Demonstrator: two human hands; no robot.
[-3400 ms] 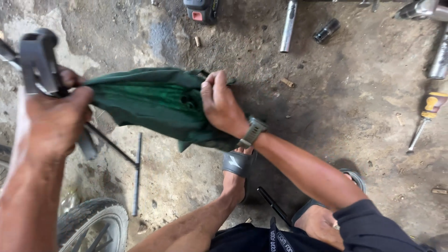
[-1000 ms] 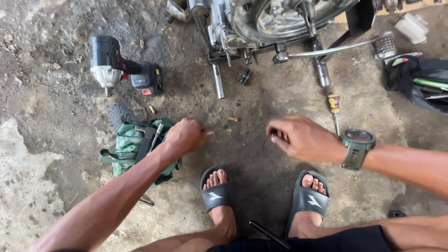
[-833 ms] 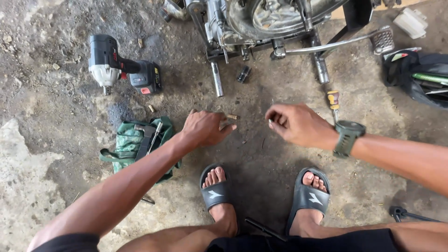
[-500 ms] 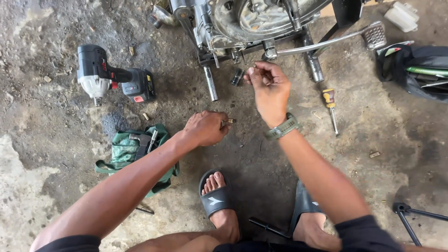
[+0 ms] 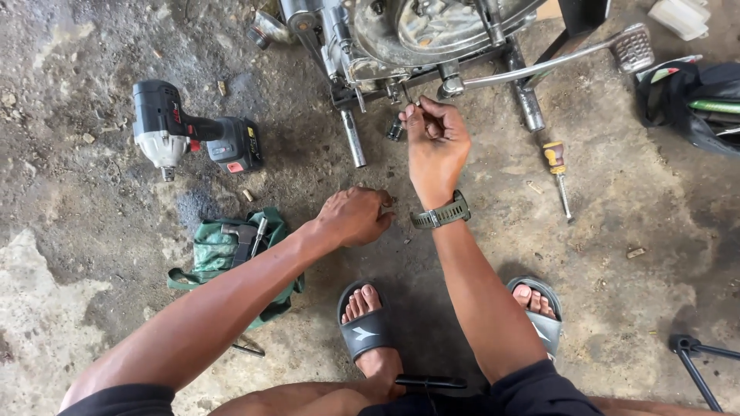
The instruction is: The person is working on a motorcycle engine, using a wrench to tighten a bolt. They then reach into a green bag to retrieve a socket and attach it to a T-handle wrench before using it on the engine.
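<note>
The right hand [image 5: 436,145], a grey watch [image 5: 441,216] on its wrist, reaches up to the underside of the metal motorcycle engine [image 5: 432,31], fingers curled together near a small bolt fitting there; whether they pinch anything cannot be told. A small dark socket [image 5: 395,129] lies on the ground just beside that hand. The left hand [image 5: 354,216] rests low on the stained concrete floor [image 5: 632,231], fingers bunched together with their tips on the ground; what they grip, if anything, is hidden.

Near the left forearm lies a crumpled green cloth tool bag [image 5: 223,258] with a grey hammer head [image 5: 240,237] on it. Farther left sits a black and grey cordless impact wrench [image 5: 193,139]. A yellow-handled screwdriver [image 5: 556,176] lies right of the right hand, below the chrome kick lever [image 5: 563,58]. A short chrome rod [image 5: 353,139] lies between the wrench and the right hand. Two grey sandals [image 5: 362,331] bracket the right forearm.
</note>
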